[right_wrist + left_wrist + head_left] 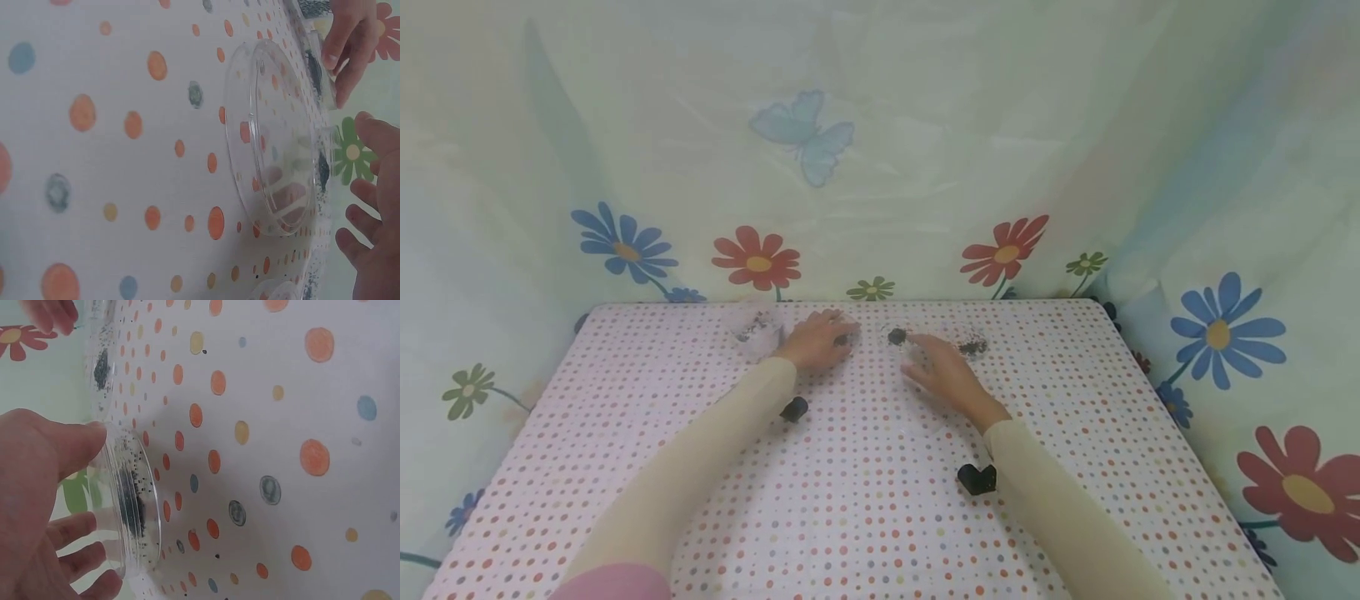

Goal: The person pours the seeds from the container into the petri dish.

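Note:
My left hand (820,342) grips a clear round petri dish (153,506) by its sides, thumb at one edge and fingers at the other. Inside lies a dark clump of granules (130,503) with specks scattered round it. My right hand (946,371) has its fingers spread, nothing between them. Beside its fingertips is another clear dish holding a dark clump (897,336). Nearer the camera in the right wrist view, a clear dish (240,134) with no granules in it rests on the dotted cloth.
Dark-speckled clear containers stand to the left (752,329) and right (972,346) of the hands. The dotted tabletop (865,500) meets a flowered curtain (895,183) at its back edge. Black objects show beside the left forearm (794,409) and the right forearm (977,479).

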A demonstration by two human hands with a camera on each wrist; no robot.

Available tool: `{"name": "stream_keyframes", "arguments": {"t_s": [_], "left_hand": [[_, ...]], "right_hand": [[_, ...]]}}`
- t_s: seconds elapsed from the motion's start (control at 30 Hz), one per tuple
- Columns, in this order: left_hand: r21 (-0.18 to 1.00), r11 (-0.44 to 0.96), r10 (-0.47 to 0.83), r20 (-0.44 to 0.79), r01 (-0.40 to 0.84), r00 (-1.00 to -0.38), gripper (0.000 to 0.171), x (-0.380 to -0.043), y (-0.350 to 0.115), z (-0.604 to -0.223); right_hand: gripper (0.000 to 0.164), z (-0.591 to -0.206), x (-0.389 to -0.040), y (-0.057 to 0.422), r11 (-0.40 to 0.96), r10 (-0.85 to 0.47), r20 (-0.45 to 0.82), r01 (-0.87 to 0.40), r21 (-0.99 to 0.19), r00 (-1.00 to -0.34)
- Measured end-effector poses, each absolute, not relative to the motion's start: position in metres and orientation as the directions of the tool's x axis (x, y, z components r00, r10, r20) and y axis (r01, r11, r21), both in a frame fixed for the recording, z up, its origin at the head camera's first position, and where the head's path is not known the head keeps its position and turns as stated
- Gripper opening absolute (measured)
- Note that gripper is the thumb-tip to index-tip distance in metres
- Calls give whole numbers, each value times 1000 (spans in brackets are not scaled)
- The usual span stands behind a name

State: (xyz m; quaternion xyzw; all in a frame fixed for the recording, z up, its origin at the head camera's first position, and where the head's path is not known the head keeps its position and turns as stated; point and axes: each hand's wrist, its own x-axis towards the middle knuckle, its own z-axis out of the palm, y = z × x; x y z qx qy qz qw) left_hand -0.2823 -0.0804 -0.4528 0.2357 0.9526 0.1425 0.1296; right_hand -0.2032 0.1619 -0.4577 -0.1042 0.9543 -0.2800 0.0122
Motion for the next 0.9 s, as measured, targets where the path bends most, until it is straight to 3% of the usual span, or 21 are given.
{"name": "stream_keyframes", "arguments": {"t_s": [0.33, 0.6, 0.9], "left_hand": [[305, 846, 499, -164, 437, -851, 46, -286, -82, -456], [287, 851, 500, -181, 441, -847, 46, -282, -79, -458], [309, 846, 498, -165, 435, -851, 46, -282, -77, -453]], "right_hand": [[54, -454, -194, 163, 812, -250, 42, -233, -535, -967], [57, -462, -188, 166, 816, -294, -72, -211, -539, -953], [63, -461, -180, 166, 823, -288, -113, -186, -538, -951]]}}
